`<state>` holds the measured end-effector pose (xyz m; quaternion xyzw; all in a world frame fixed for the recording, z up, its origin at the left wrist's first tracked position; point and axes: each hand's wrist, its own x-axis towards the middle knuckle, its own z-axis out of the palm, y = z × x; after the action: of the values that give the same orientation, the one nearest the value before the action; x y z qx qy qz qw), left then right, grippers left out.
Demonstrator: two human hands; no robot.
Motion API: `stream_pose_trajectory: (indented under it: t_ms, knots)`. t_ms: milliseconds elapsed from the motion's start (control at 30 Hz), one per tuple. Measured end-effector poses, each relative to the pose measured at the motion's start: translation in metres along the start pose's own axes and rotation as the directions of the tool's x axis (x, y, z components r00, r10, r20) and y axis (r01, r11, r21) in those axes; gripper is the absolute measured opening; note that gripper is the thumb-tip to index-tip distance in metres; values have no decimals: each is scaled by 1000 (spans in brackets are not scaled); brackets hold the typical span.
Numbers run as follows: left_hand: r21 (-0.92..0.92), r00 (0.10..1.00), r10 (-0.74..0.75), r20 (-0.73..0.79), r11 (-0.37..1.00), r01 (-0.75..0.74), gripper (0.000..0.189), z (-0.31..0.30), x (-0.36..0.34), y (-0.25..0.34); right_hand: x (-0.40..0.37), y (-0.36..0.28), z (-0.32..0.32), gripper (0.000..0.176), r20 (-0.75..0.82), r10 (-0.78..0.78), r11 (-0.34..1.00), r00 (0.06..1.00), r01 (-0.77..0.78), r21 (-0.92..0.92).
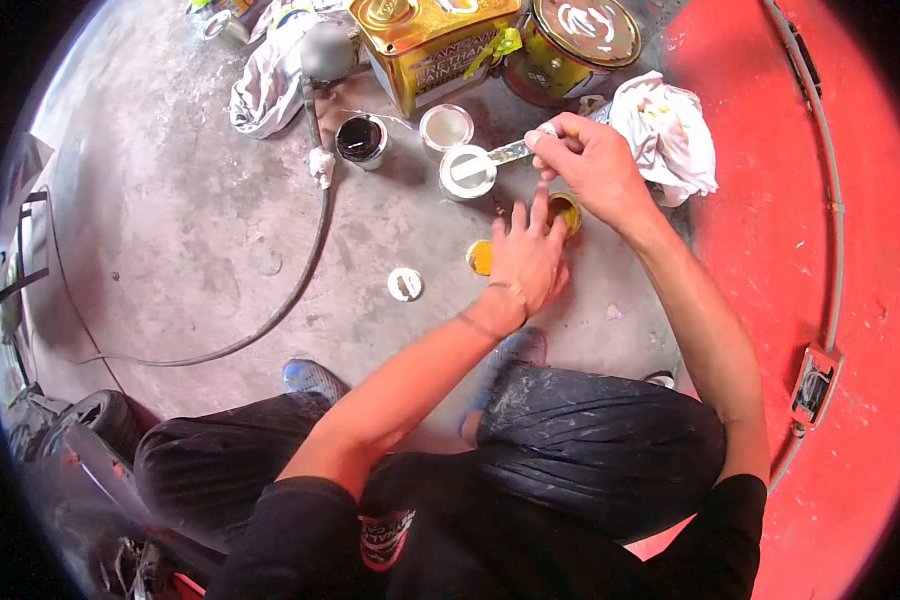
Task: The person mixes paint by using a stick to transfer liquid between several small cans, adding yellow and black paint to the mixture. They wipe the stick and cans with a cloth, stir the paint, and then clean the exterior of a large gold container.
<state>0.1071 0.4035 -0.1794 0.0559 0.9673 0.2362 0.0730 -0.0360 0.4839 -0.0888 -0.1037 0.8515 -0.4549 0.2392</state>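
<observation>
My right hand (592, 165) pinches a flat metal spatula (510, 153) smeared with paint. Its blade reaches left to the rim of a small can of white paint (468, 174). Lower down, my left hand (528, 258) is open, fingers spread and pointing away from me. Its fingertips are beside a small can with yellow paint (567, 212), partly hidden by the hand. A yellow-coated lid (480, 258) lies just left of that hand, and a white-smeared lid (405, 284) is farther left on the floor.
Behind are a small can of dark paint (361, 140), another pale can (446, 128), a large gold tin (435, 60) and a round paint tin (576, 45). White rags (665, 135) lie at right. A hose (315, 240) curves across the floor (200, 230) at left.
</observation>
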Motion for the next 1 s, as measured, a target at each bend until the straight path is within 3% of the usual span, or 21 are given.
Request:
stream_pose_trajectory:
  t_ms: [33, 67, 167, 200, 300, 333, 433, 467, 667, 800, 1000]
  knots:
    - [-112, 999, 26, -26, 993, -29, 64, -11, -14, -6, 0, 3, 0, 35, -7, 4, 1000, 1000, -4, 19]
    - [-211, 980, 85, -180, 970, -122, 61, -20, -30, -16, -1, 6, 0, 36, -12, 9, 999, 1000, -8, 40]
    - [-439, 966, -30, -259, 894, -90, 61, -35, -61, -50, -5, 6, 2, 36, -17, 55, 996, 998, -53, 74]
    - [-426, 927, -74, -369, 899, -98, 69, -37, -65, -57, -7, 10, 3, 36, -24, 78, 994, 997, -76, 84]
    - [-579, 915, -256, -313, 814, 29, 79, -40, -58, -63, -8, 22, 1, 33, -28, 122, 981, 992, -116, 152]
    - [-563, 919, -257, -300, 825, 48, 93, -34, -53, -66, -11, 22, 1, 33, -30, 140, 978, 990, -134, 159]
    - [-660, 933, -351, -77, 720, 216, 99, -30, -46, -61, -19, 29, 1, 28, -15, 204, 962, 979, -197, 188]
    - [-663, 932, -329, -152, 733, 151, 105, -15, -43, -63, -25, 30, 3, 27, -10, 217, 952, 976, -209, 226]
    - [-574, 947, -314, -70, 789, 219, 105, -12, -37, -61, -38, 34, 12, 16, 62, 315, 898, 947, -319, 304]
    - [-539, 945, -324, -43, 804, 252, 102, -21, -37, -59, -37, 36, 14, 19, 93, 330, 866, 939, -340, 366]
    - [-526, 938, -298, -177, 834, 166, 96, -25, -42, -64, -35, 37, 9, 15, 107, 336, 830, 936, -348, 436]
